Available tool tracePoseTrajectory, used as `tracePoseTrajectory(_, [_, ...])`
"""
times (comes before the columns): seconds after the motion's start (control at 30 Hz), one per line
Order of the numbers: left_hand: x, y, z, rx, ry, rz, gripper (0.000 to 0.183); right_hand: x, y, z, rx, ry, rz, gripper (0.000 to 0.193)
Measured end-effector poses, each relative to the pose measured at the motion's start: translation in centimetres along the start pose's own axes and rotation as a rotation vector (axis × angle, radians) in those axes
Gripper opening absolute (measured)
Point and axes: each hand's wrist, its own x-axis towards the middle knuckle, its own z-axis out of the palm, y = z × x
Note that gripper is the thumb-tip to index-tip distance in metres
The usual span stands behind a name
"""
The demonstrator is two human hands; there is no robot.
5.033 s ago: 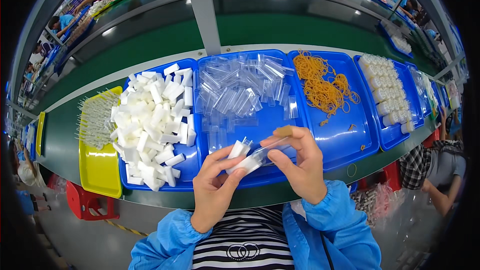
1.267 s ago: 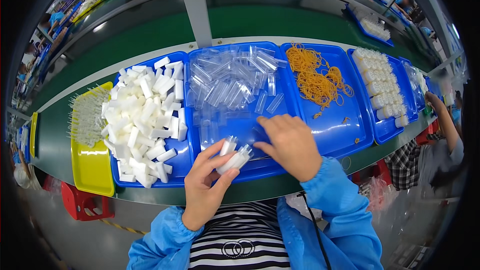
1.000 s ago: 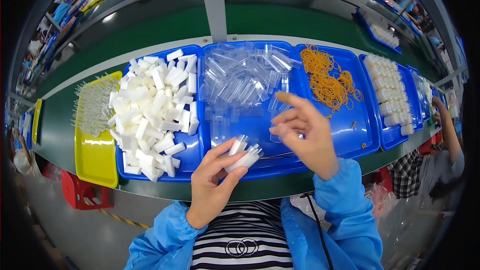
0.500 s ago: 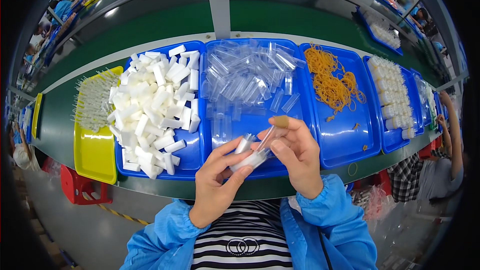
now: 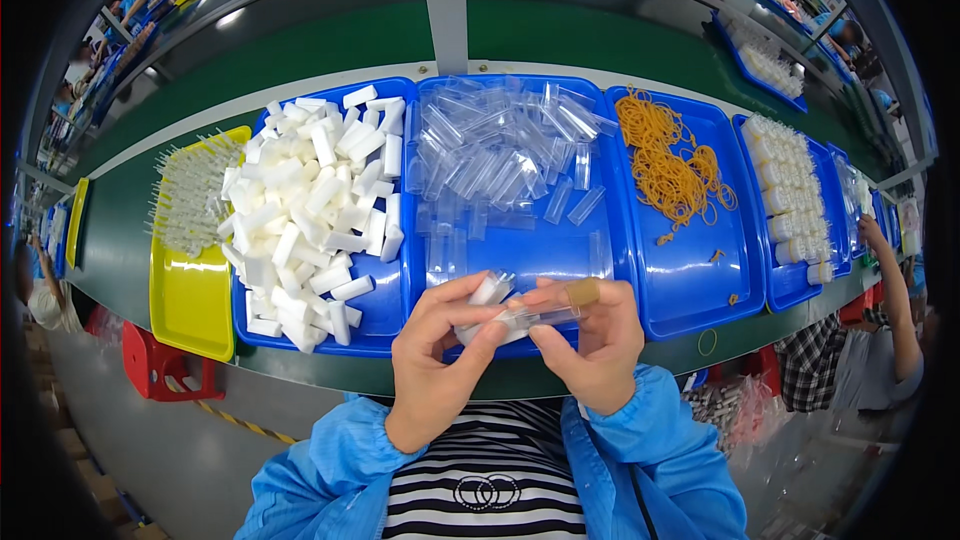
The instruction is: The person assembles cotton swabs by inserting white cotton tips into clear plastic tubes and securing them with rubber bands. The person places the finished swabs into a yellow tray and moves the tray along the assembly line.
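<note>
My left hand [image 5: 437, 342] is closed around white pieces in clear plastic [image 5: 490, 292], pinched between thumb and fingers. Against them, my right hand [image 5: 600, 340] grips a clear plastic sleeve [image 5: 552, 317] between thumb and fingertips; a tan wrap covers one finger. The two hands meet over the front edge of a blue tray [image 5: 500, 258] holding a heap of clear plastic sleeves [image 5: 490, 145]. My fingers hide part of the white pieces, so how far the sleeve covers them is unclear.
Left of the sleeves, white foam blocks [image 5: 310, 210] fill another blue tray, beside a yellow tray [image 5: 190, 305] of thin spiky pieces. To the right, orange rubber bands [image 5: 665, 165] lie in a blue tray, then rows of white-and-clear bundles [image 5: 785, 190]. Another person's arm [image 5: 897, 285] reaches in at far right.
My right hand has turned and lowered the clear sleeve from a raised slant to nearly level against the white pieces. My left hand keeps its grip. The other person's arm has lowered.
</note>
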Motion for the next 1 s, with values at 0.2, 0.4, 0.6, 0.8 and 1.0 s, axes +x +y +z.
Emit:
tracePoseTrajectory(0.2, [-0.3,-0.4,-0.1,0.221,-0.003,0.075,0.030,1.5,-0.6,-1.4,-0.097,-0.066,0.189,0.033])
tracePoseTrajectory(0.4, [-0.2,-0.6,0.4,0.121,-0.005,0.005,0.033,1.5,-0.8,-1.3,-0.178,-0.090,0.216,0.027])
tracePoseTrajectory(0.6, [0.2,0.0,0.0,0.224,-0.144,0.022,0.049,2.8,-2.9,-0.8,-0.802,-0.177,-0.131,0.059])
tracePoseTrajectory(0.8, [-0.3,0.6,0.6,0.143,-0.291,-0.015,0.063,2.2,-1.4,0.0,-1.018,-0.123,-0.232,0.074])
tracePoseTrajectory(1.0, [0.0,0.9,0.2,-0.237,-0.149,-0.188,0.060,2.4,-2.5,-1.5,-0.790,-0.201,-0.234,0.062])
